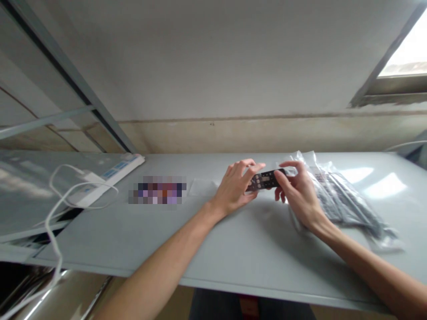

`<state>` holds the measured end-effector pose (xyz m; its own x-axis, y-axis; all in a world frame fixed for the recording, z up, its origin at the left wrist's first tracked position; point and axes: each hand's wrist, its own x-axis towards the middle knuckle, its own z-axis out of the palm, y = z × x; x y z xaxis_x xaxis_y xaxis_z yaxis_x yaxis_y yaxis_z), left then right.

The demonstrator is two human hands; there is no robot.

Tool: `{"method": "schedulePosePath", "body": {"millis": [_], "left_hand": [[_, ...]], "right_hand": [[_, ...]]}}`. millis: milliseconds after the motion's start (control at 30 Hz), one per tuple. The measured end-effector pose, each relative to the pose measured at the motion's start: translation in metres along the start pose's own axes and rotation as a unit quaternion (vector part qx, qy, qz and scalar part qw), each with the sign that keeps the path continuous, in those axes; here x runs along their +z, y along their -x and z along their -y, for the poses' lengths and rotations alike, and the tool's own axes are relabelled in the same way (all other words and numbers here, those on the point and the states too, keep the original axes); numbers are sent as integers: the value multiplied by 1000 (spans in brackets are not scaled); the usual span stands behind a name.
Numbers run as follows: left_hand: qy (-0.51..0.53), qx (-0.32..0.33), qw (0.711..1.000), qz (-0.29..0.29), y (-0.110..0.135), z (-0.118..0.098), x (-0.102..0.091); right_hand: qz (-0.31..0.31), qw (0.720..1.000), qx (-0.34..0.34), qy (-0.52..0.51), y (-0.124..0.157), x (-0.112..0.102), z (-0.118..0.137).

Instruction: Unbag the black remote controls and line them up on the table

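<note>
1. Remote control [266, 178]: between both hands, apparently lifted off the table [150, 240].
2. I see the left hand [236, 184] gripping one end, right hand [301, 192] pinching the other, thumb on its face.
3. Done: picked up. Left: not set down yet.
4. Plastic-bagged items [347, 200] just beyond right hand; can't tell if they're finished. Clear film [201, 187] beside left hand.

Both forearms bare. Left forearm [170, 255] enters over the front edge of the bench [213, 253], angled toward the back edge and right; wrist nearly straight. Left hand [235, 184] back upward, index finger extended, thumb below, in a closed grip. Right forearm [362, 260] reaches inward from the right. Right hand [298, 191]: thumb forward, index arched, other fingers curled under, grip closed. Hands near each other.
</note>
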<state>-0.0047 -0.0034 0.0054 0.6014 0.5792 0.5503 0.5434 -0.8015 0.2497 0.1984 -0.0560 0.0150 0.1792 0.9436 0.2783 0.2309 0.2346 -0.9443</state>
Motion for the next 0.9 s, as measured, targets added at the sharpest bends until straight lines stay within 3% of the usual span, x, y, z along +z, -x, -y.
{"method": "schedulePosePath", "body": {"millis": [133,233,367,533,900], "left_hand": [[-12,-20,1000,-1,0,6,3],[-22,-78,996,32,0,8,5],[-29,-142,987,67,0,3,3],[-38,-162,984,57,0,-1,2],[-22,-73,997,-12,2,1,2]], "right_hand": [[-108,992,20,-66,-17,-16,-4],[-118,988,23,-101,-21,-20,-6],[-62,992,2,-106,-16,-13,-3],[51,998,-17,-37,-4,-2,4],[217,976,15,-25,3,-2,8]]}}
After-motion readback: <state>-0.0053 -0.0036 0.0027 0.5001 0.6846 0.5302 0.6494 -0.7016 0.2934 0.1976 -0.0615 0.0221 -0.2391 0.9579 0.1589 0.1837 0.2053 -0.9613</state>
